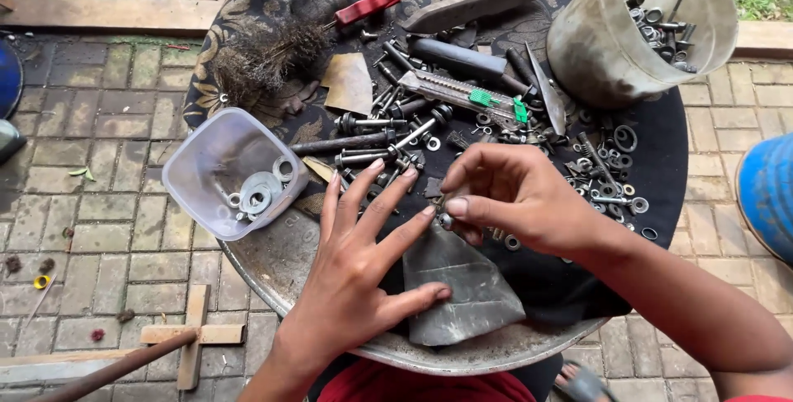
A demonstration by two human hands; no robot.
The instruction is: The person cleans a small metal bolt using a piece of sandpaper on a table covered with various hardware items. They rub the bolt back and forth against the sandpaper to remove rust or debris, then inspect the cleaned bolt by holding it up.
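Head view looks down on our round metal tray (273,266), which is draped with a dark patterned cloth (661,150) and strewn with loose hardware. At the left rim sits a clear plastic tub (206,158), tilted toward us, holding a handful of flat washers (260,193) of mixed sizes. At the upper right a grimy plastic bucket (591,47) leans on its side, with nuts and washers (661,26) piled inside. Between them lie long bolts (363,156), a utility knife (458,90) with green parts, and a wire brush (273,55) with a red handle.

Our right hand (516,195) pinches a small nut (446,221) between thumb and forefinger, the other fingers curled loosely. Our left hand (363,261) is spread wide and holds nothing, its fingertips reaching toward the bolts; its forefinger tip lies just beside the nut. The left thumb rests on a grey folded sheet (467,290) lying at the tray's near edge, directly below the nut.
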